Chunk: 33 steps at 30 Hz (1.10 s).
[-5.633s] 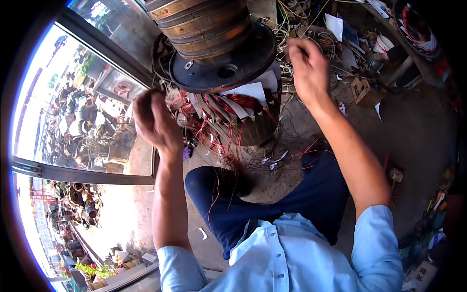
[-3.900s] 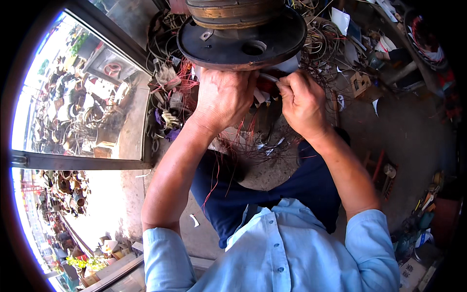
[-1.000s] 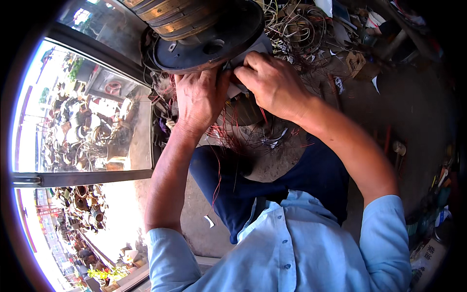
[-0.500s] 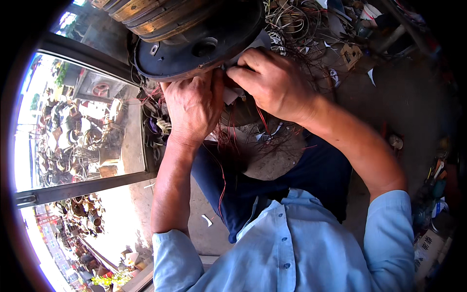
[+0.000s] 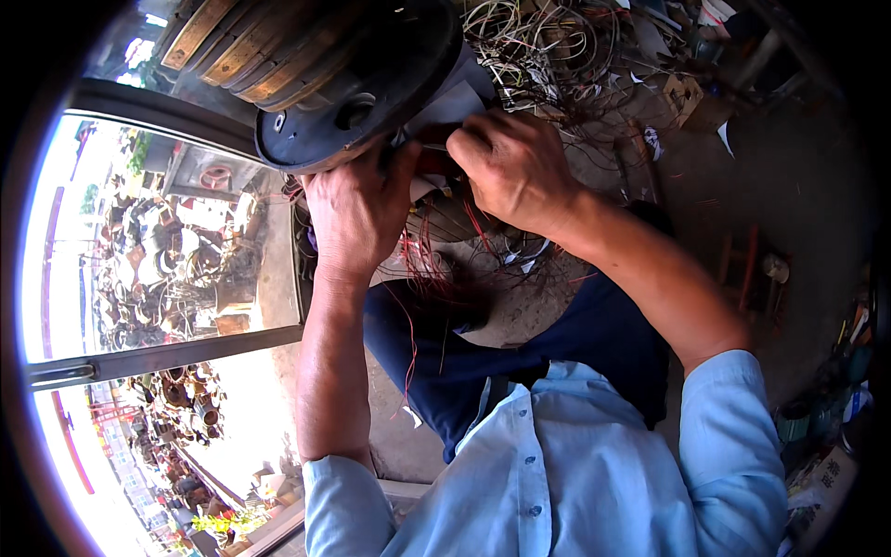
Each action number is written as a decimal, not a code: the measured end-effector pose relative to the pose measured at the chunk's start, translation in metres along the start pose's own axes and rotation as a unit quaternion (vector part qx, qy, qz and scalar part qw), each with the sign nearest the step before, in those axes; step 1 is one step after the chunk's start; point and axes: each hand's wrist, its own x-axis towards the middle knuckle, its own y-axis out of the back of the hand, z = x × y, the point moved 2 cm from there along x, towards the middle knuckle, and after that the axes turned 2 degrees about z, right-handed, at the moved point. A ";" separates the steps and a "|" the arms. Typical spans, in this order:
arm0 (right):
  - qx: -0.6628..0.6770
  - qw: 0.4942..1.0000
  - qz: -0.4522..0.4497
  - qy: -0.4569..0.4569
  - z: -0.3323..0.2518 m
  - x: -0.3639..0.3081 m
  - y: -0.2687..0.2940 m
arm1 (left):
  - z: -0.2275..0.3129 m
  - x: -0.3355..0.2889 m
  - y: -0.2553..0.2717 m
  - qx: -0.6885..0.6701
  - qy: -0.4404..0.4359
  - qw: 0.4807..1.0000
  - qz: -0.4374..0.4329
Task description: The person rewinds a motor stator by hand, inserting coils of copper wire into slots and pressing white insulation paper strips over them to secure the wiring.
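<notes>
Just under the rim of a round black disc (image 5: pixel 408 79), both my hands are at work. My left hand (image 5: pixel 357 209) reaches up beneath the disc with its thumb raised; its other fingers are hidden there. Beside it, my right hand (image 5: pixel 520 172) is closed with bent fingers, and what it grips is not clear. A dark gap with white sheet-like pieces (image 5: pixel 429 186) shows between the hands. Thin red wires (image 5: pixel 422 251) hang below them in loose strands. On top of the disc sits a stack of worn, brown-yellow grooved rings (image 5: pixel 269 56).
Tangled pale wires (image 5: pixel 548 46) lie on the floor beyond the disc. At left stands a metal-framed glass panel (image 5: pixel 167 353), with heaped scrap seen through it. A cardboard piece (image 5: pixel 682 97) and paper scraps lie far right. My knees (image 5: pixel 594 316) are below the hands.
My right hand has drawn a little away from the left, widening the gap between them. The disc and its rings sit further left in view. My left hand remains under the rim.
</notes>
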 end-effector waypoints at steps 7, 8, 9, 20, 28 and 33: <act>0.119 0.960 0.030 -0.250 0.018 -0.060 0.010 | 0.001 0.001 -0.002 0.044 -0.022 0.999 0.021; 0.142 0.948 0.044 -0.281 0.017 -0.068 0.011 | 0.002 0.001 -0.004 0.032 -0.013 0.999 0.013; 0.160 0.932 0.014 -0.324 0.009 -0.071 0.012 | 0.002 0.002 -0.003 0.024 -0.005 1.000 0.004; 0.279 0.897 0.002 -0.344 -0.080 -0.074 -0.023 | 0.005 0.018 -0.005 -0.016 0.024 0.999 -0.015; 0.181 0.942 -0.001 -0.284 -0.098 -0.062 -0.027 | 0.009 0.021 -0.013 -0.042 0.025 0.999 0.016; 0.203 0.942 -0.023 -0.267 -0.082 -0.071 -0.030 | 0.006 0.014 -0.017 -0.077 0.027 0.994 0.078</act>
